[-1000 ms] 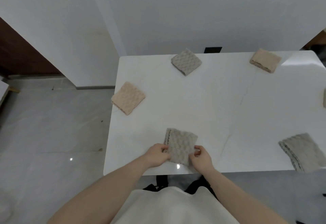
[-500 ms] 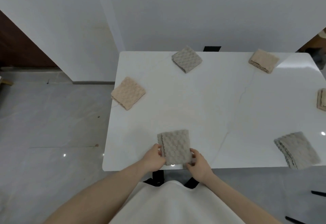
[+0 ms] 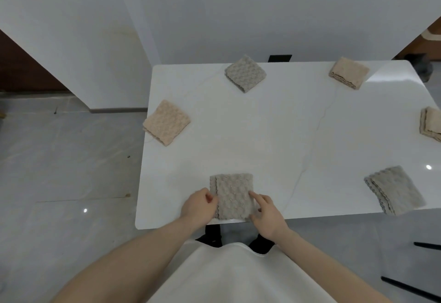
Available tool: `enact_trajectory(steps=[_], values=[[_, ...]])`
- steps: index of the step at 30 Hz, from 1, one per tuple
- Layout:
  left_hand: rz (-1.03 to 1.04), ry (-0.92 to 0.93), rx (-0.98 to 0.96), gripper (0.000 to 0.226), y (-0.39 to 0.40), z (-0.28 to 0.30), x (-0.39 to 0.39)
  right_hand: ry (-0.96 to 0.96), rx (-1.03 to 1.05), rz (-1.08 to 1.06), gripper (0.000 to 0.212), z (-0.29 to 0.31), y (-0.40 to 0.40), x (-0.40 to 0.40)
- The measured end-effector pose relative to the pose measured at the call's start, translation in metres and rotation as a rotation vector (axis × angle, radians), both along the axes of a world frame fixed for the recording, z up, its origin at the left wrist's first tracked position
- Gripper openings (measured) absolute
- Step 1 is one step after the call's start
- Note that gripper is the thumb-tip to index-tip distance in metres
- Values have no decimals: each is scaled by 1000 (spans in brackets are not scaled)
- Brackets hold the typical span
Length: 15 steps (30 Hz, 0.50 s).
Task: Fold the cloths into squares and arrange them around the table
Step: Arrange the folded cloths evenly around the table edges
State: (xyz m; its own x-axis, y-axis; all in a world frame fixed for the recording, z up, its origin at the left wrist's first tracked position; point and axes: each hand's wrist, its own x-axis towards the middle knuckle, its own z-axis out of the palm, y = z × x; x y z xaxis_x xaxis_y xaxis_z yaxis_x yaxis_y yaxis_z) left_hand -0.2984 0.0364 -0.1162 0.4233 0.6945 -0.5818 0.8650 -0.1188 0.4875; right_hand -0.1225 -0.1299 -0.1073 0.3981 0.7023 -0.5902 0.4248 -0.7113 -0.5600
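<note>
Both hands [image 3: 235, 209] on near-edge cloth [image 3: 232, 195]

A white table [image 3: 274, 135] filled the centre and right of the frame, and at its lower edge the left hand [image 3: 199, 207] and right hand [image 3: 268, 214] rested on either side of a folded grey cloth [image 3: 232, 195]. Five other folded cloths lay around the rim: a beige one [image 3: 166, 122] at the left, a grey one [image 3: 245, 73] at top centre, a beige one [image 3: 349, 72] at upper right, a beige one [image 3: 431, 123] cut off by the right border, and a grey one [image 3: 395, 190] at lower right.

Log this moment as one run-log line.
step: placing grey cloth at near table edge | left hand, right hand: touching it | other folded cloths: five
</note>
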Motion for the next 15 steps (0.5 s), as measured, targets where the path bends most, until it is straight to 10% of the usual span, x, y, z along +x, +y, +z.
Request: enact_trajectory(steps=[15], values=[[101,83,-312,20,-2,-6,24,-83,-93,236,79,1,4,-6]])
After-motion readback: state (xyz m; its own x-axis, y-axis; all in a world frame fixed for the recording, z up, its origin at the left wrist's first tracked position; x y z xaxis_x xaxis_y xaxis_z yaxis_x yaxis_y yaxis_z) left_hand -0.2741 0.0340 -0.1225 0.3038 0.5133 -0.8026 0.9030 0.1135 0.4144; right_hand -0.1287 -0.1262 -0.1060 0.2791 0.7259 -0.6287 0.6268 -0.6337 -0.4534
